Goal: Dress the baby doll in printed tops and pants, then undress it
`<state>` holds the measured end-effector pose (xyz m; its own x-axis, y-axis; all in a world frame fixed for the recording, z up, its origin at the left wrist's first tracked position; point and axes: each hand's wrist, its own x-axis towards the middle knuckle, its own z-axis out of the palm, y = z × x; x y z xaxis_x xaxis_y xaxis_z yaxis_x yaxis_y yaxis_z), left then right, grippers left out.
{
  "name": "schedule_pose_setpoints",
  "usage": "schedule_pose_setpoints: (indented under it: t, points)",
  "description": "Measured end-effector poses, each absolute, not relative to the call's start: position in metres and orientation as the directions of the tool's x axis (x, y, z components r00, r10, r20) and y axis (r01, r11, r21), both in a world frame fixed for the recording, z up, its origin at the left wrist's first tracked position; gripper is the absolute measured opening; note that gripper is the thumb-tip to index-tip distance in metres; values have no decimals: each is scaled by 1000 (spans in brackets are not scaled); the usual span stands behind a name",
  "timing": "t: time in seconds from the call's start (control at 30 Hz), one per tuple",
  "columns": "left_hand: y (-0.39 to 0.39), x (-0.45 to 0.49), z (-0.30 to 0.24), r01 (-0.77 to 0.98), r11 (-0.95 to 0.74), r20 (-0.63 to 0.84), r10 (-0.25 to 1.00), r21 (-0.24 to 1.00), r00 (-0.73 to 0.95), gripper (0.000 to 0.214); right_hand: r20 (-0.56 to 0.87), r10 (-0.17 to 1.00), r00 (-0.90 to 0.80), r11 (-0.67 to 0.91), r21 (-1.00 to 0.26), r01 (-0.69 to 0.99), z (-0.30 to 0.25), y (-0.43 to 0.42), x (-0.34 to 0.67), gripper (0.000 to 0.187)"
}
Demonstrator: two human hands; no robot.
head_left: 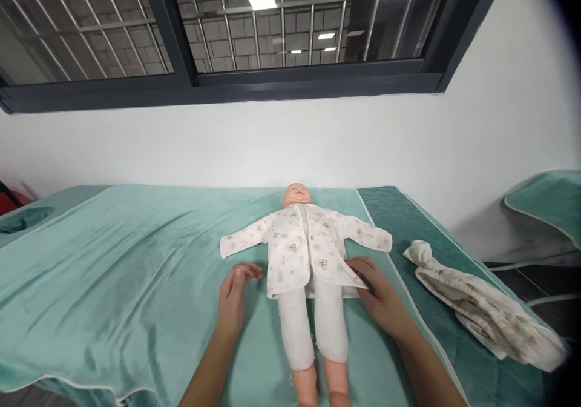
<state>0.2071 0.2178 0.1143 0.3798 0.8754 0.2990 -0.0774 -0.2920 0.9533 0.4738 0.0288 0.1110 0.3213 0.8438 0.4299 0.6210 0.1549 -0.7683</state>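
A baby doll (298, 194) lies on its back with its legs toward me. It wears a white printed jacket (288, 252), whose front edges meet loosely down the middle, and its arms are inside the spread sleeves. White covering wraps the doll's legs down to the shins. My right hand (379, 295) pinches the jacket's lower corner on the right and draws it slightly outward. Beside the jacket's left edge is my left hand (236, 289), fingers loosely bent and holding nothing, with a small gap to the cloth.
Under the doll is a light green sheet (136, 274), with a darker green quilted cover (454, 310) along the right. A crumpled printed cloth (485, 310) lies on that cover. Behind the bed rise a white wall (254, 143) and a dark-framed window (308, 83) with metal bars.
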Motion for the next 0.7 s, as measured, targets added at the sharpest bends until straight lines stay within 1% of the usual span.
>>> schedule_pose_setpoints:
  t: [0.07, 0.13, 0.17, 0.23, 0.3, 0.37, 0.43, 0.47, 0.5, 0.57, 0.7]
  points:
    - [219, 209, 115, -68, -234, 243, 908, 970, 341, 41, 398, 868, 296, 194, -822, 536, 113, 26, 475, 34]
    - [218, 211, 117, -33, -224, 221, 908, 974, 355, 39, 343, 894, 288, 189, -872, 451, 113, 23, 475, 26]
    - [217, 211, 118, -14, -231, 220, 903, 973, 369, 38, 315, 899, 304, 181, -900, 397, 112, 23, 475, 25]
    - [216, 211, 120, 13, -248, 224, 895, 969, 387, 38, 265, 875, 405, 181, -955, 234, 108, 25, 476, 29]
    - [216, 212, 122, 35, -253, 219, 892, 967, 396, 37, 165, 811, 561, 213, -977, -20, 102, 30, 481, 36]
    - [218, 214, 124, 73, -229, 181, 898, 971, 402, 37, -1, 762, 648, 251, -921, -297, 99, 37, 491, 37]
    - [222, 219, 128, 95, -154, 103, 908, 984, 406, 36, -128, 788, 602, 248, -829, -501, 100, 45, 504, 32]
    - [224, 223, 132, 86, -95, 52, 911, 992, 410, 37, -155, 816, 557, 229, -798, -558, 102, 51, 510, 29]
    - [226, 227, 135, 65, -29, -1, 907, 997, 421, 38, -157, 840, 520, 210, -789, -578, 104, 57, 515, 26]
    - [231, 237, 143, 5, 101, -92, 883, 995, 460, 42, -124, 856, 502, 194, -823, -534, 110, 73, 521, 20]
    - [241, 258, 151, -112, 288, -176, 803, 951, 569, 42, -25, 815, 579, 240, -895, -377, 117, 114, 520, 15]
